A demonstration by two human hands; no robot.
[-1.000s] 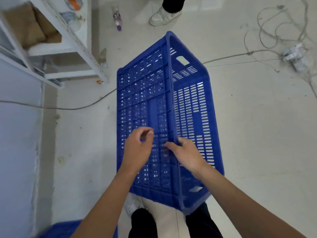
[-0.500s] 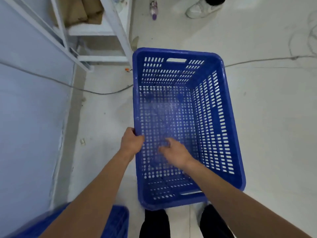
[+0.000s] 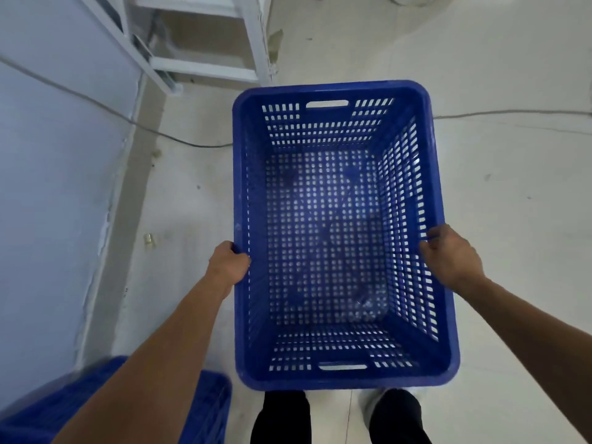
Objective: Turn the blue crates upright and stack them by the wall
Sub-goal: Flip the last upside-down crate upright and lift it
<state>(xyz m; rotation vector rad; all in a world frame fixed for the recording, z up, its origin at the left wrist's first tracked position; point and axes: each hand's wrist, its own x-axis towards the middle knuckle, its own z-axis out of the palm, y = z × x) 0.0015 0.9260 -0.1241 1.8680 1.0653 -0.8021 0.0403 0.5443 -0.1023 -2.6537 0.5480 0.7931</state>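
A blue perforated crate point(image 3: 333, 91) is upright in front of me, its open top facing up, a handle slot in each short end. My left hand point(image 3: 228, 264) grips the rim of its left long side. On the opposite long rim my right hand point(image 3: 451, 256) is closed. Whether the crate rests on the floor or is held just above it I cannot tell. A second blue crate point(image 3: 208, 408) shows at the bottom left, close to the wall, mostly hidden behind my left forearm.
A pale blue wall point(image 3: 54, 187) runs along the left. A white metal shelf frame point(image 3: 253, 36) stands at the top, just beyond the crate. A thin cable point(image 3: 179, 141) crosses the floor behind the crate. My feet point(image 3: 339, 418) are directly below it.
The crate went from tilted on its side to upright. My right hand left the inside of the crate and took the right rim. The left hand stays on the left rim.
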